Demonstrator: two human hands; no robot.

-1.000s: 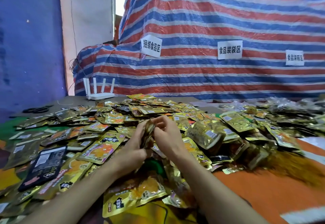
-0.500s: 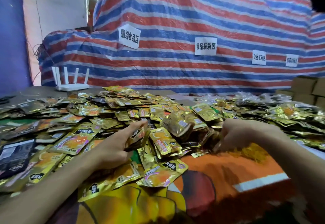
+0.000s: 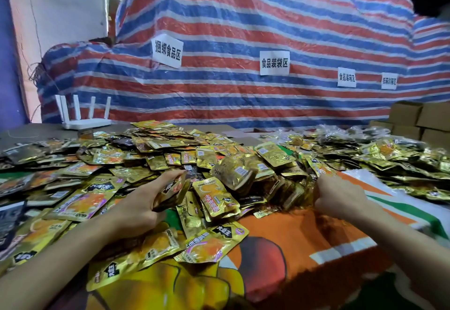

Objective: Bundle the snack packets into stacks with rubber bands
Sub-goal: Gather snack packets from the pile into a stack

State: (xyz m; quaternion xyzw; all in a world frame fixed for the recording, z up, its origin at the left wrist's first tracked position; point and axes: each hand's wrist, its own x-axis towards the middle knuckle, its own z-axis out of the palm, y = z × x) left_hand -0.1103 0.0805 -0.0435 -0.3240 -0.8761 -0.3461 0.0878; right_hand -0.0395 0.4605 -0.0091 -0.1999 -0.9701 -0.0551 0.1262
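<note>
Gold-foil snack packets [image 3: 214, 195]: flat, crinkled pouches heaped loose beyond and between both sets of fingers.
Small gold packet stack [image 3: 171, 191]: gripped in the left hand [image 3: 138, 205], its fingers wrapped round it.
Right hand [image 3: 341, 197]: fingers curled against the heap's edge; what they hold cannot be told.
Glossy orange printed cloth [image 3: 292, 248]: smooth, bare below the right knuckles.
White plastic router [image 3: 85, 122]: upright antennas, well beyond the left fingertips, behind the heap.
Red-blue striped woven tarpaulin [image 3: 243, 29]: creased backdrop.
</note>
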